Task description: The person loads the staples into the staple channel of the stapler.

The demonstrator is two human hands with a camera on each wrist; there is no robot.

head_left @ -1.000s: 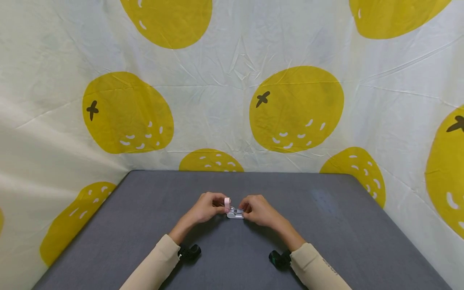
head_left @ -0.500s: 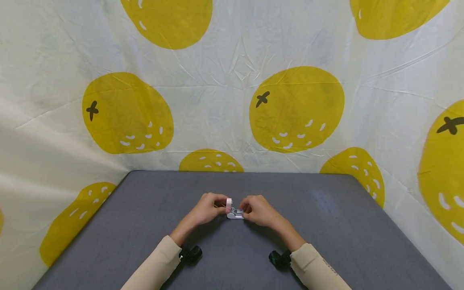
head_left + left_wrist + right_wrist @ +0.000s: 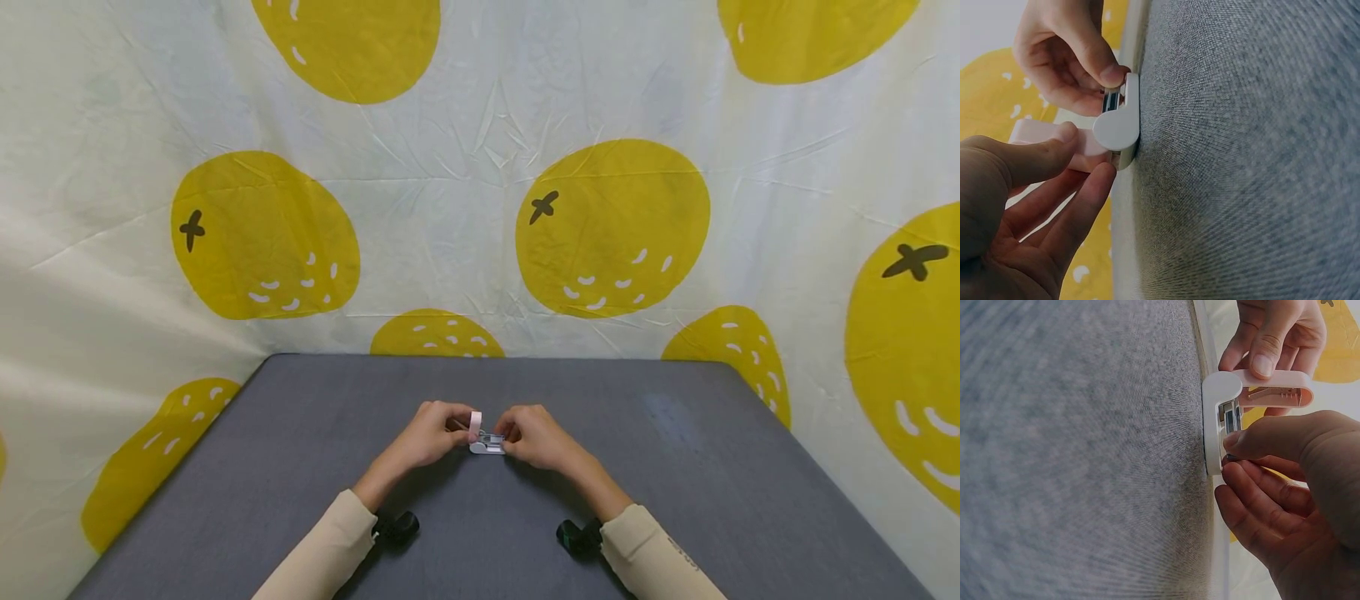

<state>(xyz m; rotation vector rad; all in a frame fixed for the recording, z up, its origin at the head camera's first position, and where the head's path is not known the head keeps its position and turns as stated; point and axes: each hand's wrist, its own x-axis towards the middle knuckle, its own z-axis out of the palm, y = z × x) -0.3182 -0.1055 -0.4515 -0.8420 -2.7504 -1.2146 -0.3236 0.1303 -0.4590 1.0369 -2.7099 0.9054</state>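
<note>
A small stapler (image 3: 489,448) sits on the grey table between both hands, its pink cover (image 3: 1304,394) swung up from the white base (image 3: 1116,130). My left hand (image 3: 433,432) pinches that raised cover between thumb and fingers, near the hinge. On the other side, my right hand (image 3: 536,435) pinches the far end of the metal staple channel (image 3: 1230,419), thumb on top. The right wrist view looks into the hollow inside of the cover. The right fingertips hide the end of the channel.
The grey cloth-covered table (image 3: 480,533) spreads around the hands. Behind it and along the sides hangs a white curtain (image 3: 442,225) printed with yellow fruit. Dark wrist cameras (image 3: 397,529) sit below both hands, by the beige sleeves.
My left hand and the raised pink cover have shifted slightly to the right. The right hand holds its place. The curtain at the right edge has shifted left.
</note>
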